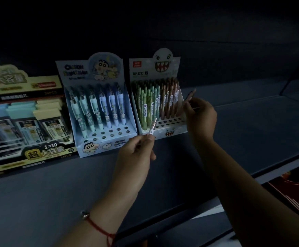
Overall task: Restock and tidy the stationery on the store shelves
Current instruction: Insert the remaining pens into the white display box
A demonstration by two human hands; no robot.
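A monster-face pen display box (pixel 170 133) stands on the dark shelf, packed with green and brown pens (pixel 155 102), with several empty holes in its front rows. My left hand (pixel 136 154) pinches a pinkish pen (pixel 152 127) and holds its tip over the box's front holes. My right hand (pixel 200 116) grips another pen (pixel 191 94) at the box's right side, tilted up and to the right.
A blue cartoon pen display (pixel 100 145) stands just left of the monster box. Further left sits a large box of pencil-lead cases (pixel 25 154). Red packaged goods (pixel 298 184) lie on the lower shelf at right. The shelf (pixel 252 131) is dim.
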